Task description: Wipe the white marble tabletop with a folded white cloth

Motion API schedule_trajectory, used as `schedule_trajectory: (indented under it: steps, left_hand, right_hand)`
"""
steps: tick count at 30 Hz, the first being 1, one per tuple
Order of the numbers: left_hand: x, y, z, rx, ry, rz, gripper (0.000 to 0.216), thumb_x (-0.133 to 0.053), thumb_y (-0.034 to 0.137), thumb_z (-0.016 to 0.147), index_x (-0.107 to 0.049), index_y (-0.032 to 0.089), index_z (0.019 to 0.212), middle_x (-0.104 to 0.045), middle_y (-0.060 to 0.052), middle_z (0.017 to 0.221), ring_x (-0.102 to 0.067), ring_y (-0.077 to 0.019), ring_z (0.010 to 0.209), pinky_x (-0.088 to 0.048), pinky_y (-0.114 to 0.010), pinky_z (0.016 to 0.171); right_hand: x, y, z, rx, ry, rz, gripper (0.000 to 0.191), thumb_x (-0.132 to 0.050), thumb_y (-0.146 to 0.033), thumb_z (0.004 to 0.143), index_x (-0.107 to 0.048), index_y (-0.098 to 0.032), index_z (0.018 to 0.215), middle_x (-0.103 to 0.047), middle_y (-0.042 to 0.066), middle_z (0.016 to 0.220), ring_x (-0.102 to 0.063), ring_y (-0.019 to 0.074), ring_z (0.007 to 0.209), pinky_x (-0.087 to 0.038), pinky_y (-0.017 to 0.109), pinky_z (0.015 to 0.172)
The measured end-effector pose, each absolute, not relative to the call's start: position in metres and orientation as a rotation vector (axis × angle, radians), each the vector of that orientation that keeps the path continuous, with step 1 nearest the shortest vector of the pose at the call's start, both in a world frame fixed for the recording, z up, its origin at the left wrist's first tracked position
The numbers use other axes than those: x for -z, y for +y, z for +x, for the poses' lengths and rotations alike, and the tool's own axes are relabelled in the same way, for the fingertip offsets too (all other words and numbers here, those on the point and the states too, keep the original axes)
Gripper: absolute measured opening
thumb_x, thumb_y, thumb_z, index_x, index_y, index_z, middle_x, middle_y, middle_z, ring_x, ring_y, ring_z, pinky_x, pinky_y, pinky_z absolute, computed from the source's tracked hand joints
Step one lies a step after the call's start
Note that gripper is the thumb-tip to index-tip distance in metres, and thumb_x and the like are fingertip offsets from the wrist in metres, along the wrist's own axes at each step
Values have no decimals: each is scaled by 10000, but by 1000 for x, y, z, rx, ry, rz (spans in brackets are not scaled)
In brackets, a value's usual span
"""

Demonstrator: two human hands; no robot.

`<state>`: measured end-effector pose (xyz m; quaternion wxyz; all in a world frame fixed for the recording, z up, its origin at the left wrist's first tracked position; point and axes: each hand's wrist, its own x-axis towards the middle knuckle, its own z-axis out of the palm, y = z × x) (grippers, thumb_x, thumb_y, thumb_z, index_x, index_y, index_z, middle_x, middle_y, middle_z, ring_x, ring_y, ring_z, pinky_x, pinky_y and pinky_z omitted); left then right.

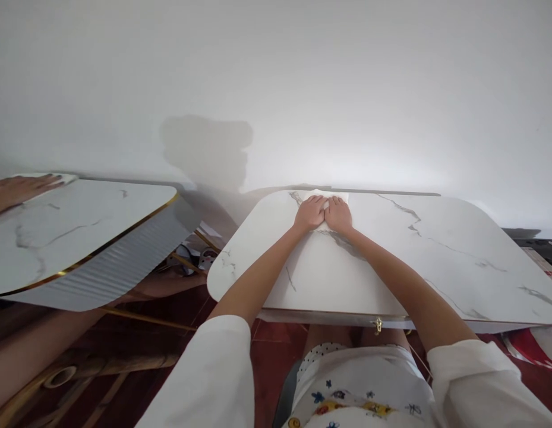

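My left hand and my right hand lie side by side, palms down, with their thumbs close together. Under both is a white cloth, mostly covered by the fingers; whether it is fabric or paper I cannot tell. It rests near the back edge of a white, marble-patterned tabletop with rounded corners. Both arms stretch forward across that surface. At the front edge hangs a small gold-coloured knob.
At left stands a similar table with gold trim, where another person's hand rests on a white cloth. A pale wall rises behind both tables. Wooden furniture sits low at left; dark items lie at far right.
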<state>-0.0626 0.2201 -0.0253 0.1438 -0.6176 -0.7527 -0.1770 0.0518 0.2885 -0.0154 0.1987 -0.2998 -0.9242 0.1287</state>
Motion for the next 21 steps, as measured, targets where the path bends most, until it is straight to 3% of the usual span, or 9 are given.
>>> schedule_trajectory:
  steps: [12, 21]
  left_hand:
    - [20, 170, -22, 612, -2185, -1773, 454, -381, 191, 841, -546, 189, 1264, -592, -70, 1294, -488, -229, 1223, -387, -398, 1073]
    - [19, 98, 20, 503, -2268, -1681, 490, -362, 204, 850, -512, 166, 1315, -531, -85, 1380, -434, -245, 1298, -359, -422, 1103]
  right_hand:
    - [11, 242, 84, -346, -2634, -865, 501, -286, -190, 949, -412, -46, 1412, -397, 134, 1503, -312, 270, 1396, -218, 392, 1148]
    - [16, 175, 120, -344, -2624, -788, 509, -327, -195, 932, -421, -35, 1407, -381, 177, 1505, -308, 304, 1406, -226, 452, 1147]
